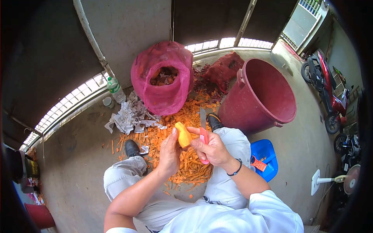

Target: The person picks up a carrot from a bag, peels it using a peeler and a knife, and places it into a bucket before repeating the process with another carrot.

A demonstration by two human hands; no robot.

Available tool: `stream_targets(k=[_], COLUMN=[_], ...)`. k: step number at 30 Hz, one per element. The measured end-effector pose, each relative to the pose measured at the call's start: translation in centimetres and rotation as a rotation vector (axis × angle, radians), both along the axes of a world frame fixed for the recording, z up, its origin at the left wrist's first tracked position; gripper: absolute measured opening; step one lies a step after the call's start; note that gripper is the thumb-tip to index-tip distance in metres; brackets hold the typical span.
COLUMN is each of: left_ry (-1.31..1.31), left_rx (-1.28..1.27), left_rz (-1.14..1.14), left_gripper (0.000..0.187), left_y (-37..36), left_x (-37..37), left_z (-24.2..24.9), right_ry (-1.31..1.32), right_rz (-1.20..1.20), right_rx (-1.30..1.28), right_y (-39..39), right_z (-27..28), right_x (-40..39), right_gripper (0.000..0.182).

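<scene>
A yellow-orange peeled vegetable point(183, 136). A knife point(203, 132) with a pink-red handle point(204, 136) and silver-grey blade point(203, 117). Orange peelings point(192, 171). A magenta-pink mesh sack point(142, 77), a darker red mesh bag point(223, 72), a maroon plastic bin point(237, 103). A bright blue basin point(275, 165) and an orange perforated tool point(259, 164). White shirt point(225, 217), pale grey trousers point(120, 176), black shoes point(132, 148), black bracelet point(234, 173).

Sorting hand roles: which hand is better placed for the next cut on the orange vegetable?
Right, probably: the right hand already grips the pink-handled knife, its blade up beside the orange vegetable. The left hand is occupied holding the piece.
</scene>
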State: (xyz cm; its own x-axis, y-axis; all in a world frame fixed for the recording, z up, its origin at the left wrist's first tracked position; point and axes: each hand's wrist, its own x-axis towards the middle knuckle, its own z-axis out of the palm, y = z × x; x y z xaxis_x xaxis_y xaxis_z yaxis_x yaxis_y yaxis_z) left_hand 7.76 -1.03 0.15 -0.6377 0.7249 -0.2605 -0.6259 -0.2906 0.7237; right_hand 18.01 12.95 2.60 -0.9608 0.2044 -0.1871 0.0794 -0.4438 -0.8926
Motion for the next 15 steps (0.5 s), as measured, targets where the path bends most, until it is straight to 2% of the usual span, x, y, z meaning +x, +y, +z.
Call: stream_targets(k=[2,4,5,7,8,10,15], left_ry=[0.016,0.009,0.008,-0.101,-0.100,-0.263,-0.301], left_rx=[0.015,-0.001,-0.002,0.002,0.000,0.002,-0.037], left_rz=[0.052,0.130,0.131,0.119,0.122,0.097,0.020], left_gripper=[0.044,0.045,0.045,0.046,0.046,0.047,0.041], left_y=[0.1,0.3,0.2,0.0,-0.1,-0.1,-0.3], left_x=[-0.1,-0.2,-0.2,-0.3,-0.3,-0.3,-0.1], left_z=[0.0,-0.3,-0.4,-0.1,0.1,0.7,0.6], right_ry=[0.006,-0.097,-0.098,0.159,0.160,0.331,0.214], right_rz=[-0.003,-0.055,-0.054,-0.150,-0.147,-0.166,-0.052], right_rx=[-0.002,0.175,0.174,0.764,0.762,1.232,1.413], right_y=[-0.1,-0.2,-0.2,0.0,0.3,0.8,0.7], right_z=[0.1,0.2,-0.2,-0.9,-1.0,0.4,2.1], right_x=[-0.1,-0.1,0.0,0.1,0.2,0.2,0.7], right_gripper=[0.051,0.041,0.041,0.034,0.034,0.035,0.037])
